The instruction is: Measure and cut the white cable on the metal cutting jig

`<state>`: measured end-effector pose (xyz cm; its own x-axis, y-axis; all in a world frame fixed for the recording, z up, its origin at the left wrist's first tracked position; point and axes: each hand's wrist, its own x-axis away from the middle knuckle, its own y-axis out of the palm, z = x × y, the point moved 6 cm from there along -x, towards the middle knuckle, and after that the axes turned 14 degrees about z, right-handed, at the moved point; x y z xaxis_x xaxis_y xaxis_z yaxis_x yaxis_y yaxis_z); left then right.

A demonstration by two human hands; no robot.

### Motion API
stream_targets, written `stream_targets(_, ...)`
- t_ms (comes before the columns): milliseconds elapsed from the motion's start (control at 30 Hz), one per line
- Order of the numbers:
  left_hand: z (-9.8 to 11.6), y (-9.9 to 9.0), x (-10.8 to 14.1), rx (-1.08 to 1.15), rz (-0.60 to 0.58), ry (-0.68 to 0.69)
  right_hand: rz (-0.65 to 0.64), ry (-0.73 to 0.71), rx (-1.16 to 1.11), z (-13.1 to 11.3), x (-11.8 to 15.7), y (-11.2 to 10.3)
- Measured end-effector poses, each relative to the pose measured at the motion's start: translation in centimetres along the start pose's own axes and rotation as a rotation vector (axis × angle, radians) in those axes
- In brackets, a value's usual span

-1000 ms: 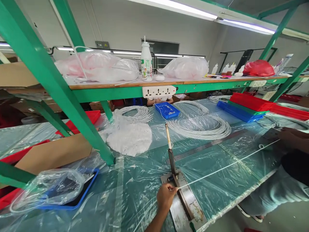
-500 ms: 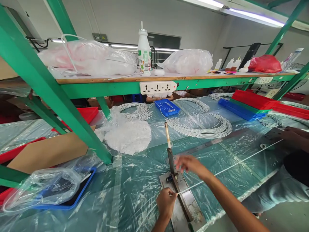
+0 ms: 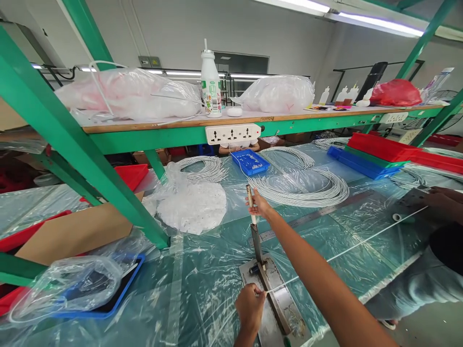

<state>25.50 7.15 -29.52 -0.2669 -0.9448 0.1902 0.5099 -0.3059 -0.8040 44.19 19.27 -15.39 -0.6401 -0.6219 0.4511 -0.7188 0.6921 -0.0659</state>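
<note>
Low in the view, my left hand (image 3: 249,306) is closed, pinching the end of a thin white tube or cable (image 3: 356,246) over the metal base plate (image 3: 289,308) of a lever cutter. The line runs taut to the right, passing behind my right forearm, towards a co-worker's hands (image 3: 439,200). My right hand (image 3: 259,205) is closed round the pale handle (image 3: 249,193) of the cutter's raised blade arm (image 3: 256,241). A dark spring (image 3: 254,269) sits beside the hinge.
Coils of white cable (image 3: 300,193) and a blue tray of small parts (image 3: 250,162) lie further back. A plastic bag of white pieces (image 3: 193,207) is at the left, near the green post (image 3: 119,178). A steel ruler (image 3: 311,217) lies behind the cutter.
My right hand has moved up and away from near the cutter's hinge and taken hold of its handle. My left hand keeps its pinch in about the same place.
</note>
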Motion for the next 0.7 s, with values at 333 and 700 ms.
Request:
stream_targets(333, 0.3, 0.0, 0.1, 0.007, 0.026, 0.037, -0.150, 0.105, -0.013, 7.5, 17.0, -11.6)
stream_targets(700, 1.1, -0.7, 0.5, 0.163, 0.062, 0.114, -0.008, 0.161, 0.127, 22.0, 21.4, -13.4)
